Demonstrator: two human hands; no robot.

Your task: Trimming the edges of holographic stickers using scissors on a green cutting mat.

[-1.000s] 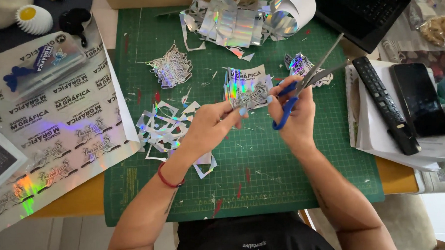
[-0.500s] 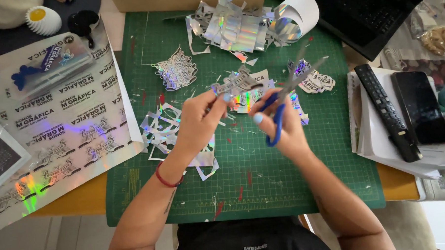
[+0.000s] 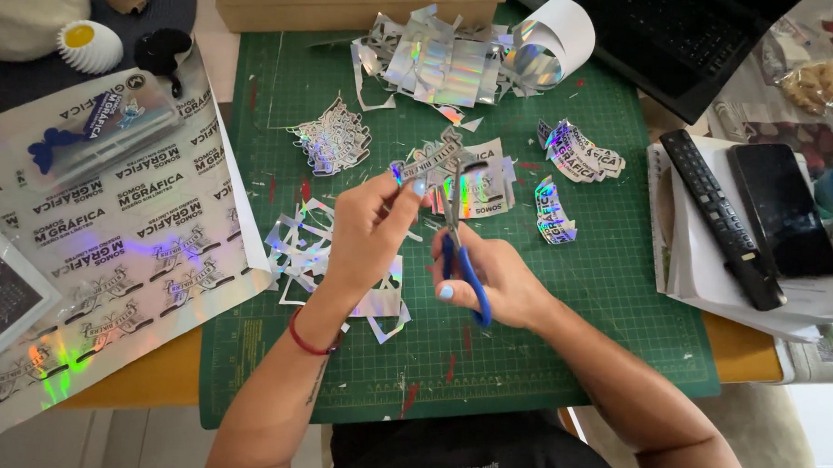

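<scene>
Head view: the left hand (image 3: 366,237) pinches a small holographic sticker piece (image 3: 428,165) between thumb and fingertips, holding it raised above the middle of the green cutting mat (image 3: 617,296). The right hand (image 3: 498,283) is closed through the blue handles of a pair of scissors (image 3: 455,231), whose blades point up and meet the lower edge of the held piece; whether the blades are parted or closed cannot be told at this size. Completed work, judged from the layout: a small pile of cut-out stickers (image 3: 332,143) lies toward the mat's far left area, two more cut stickers (image 3: 581,152) lie toward the far right, and a further one (image 3: 554,216) lies just nearer the mat's centre. Offcut trimmings (image 3: 296,253) are gathered just left of the left hand, partly under the wrist, and a larger heap of holographic scrap (image 3: 441,60) lies along the mat's far edge beside a curled backing strip (image 3: 557,36). Remaining work, as a judgement: a printed holographic sheet (image 3: 130,242) overlapping the mat's left edge carries many uncut printed labels, so a good share of the cutting appears outstanding. Off the mat's right edge, a remote control (image 3: 722,217) and a dark phone (image 3: 782,219) rest on white papers (image 3: 687,271).
</scene>
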